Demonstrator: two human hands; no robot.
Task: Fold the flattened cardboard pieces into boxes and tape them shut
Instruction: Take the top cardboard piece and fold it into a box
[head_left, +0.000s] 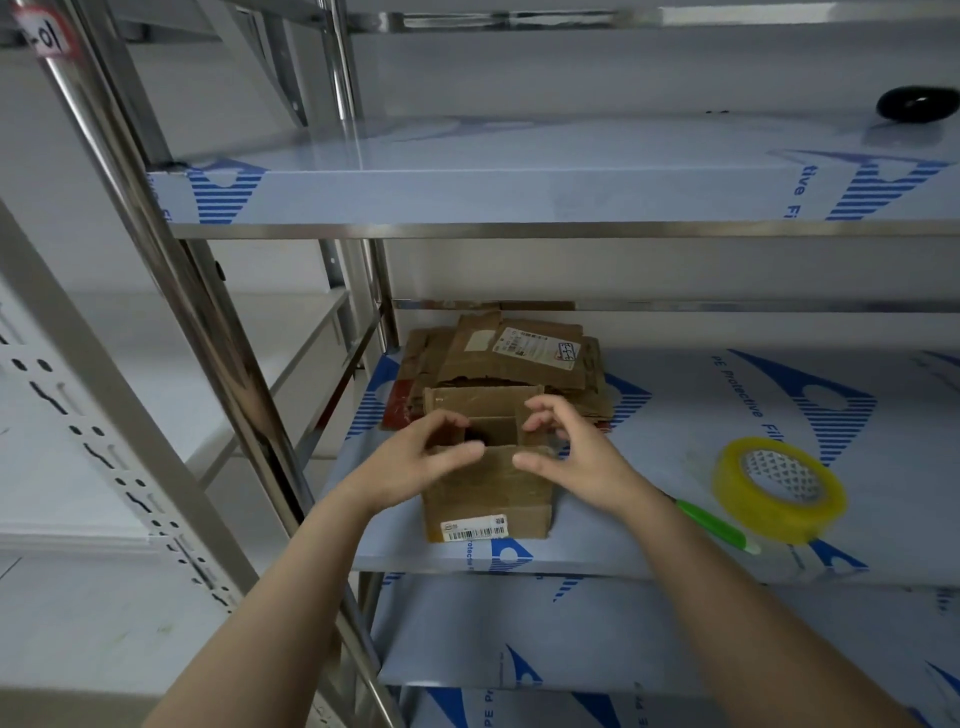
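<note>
A person's left hand (421, 453) curls over the left top flap of a small cardboard box (488, 501), the flap held between fingers and thumb; the right hand (567, 457) arches, fingers loosely bent, over the right flap, and blur hides whether it grips or only hovers; the box stands upright near the front edge of a metal shelf (649, 467), its sides formed, its top flaps only partly folded in, a dark gap open between them, no tape seen on top; behind it, touching or nearly so, lies a stack of flattened cardboard (511, 364), not yet folded; to the right, apart, a roll of yellowish tape (779, 488) and a green-handled tool (719, 526) lie unused; most of the work seems left.
</note>
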